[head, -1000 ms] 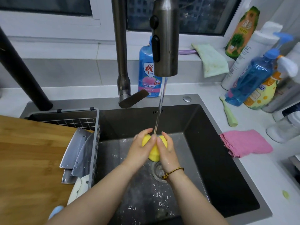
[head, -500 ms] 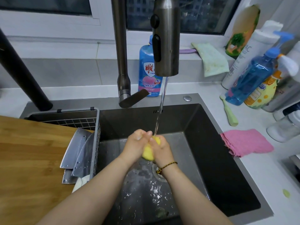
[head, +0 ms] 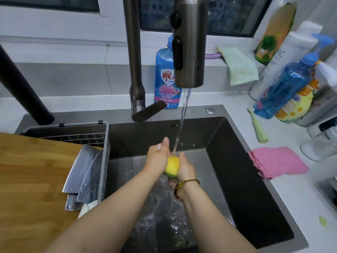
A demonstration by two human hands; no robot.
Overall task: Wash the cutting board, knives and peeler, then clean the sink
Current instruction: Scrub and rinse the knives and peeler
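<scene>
Even indoor light lit the scene brightly; the window (head: 218,13) was dark, and bottles (head: 284,88) at the right edge blurred and bent.

Dark steel sink (head: 237,161) centre; grey wire drain basket (head: 104,152) at its left holds steel knives (head: 82,172). Wooden cutting board (head: 27,179) further left. Folded pink cloth (head: 279,161) on surface right of sink.
</scene>
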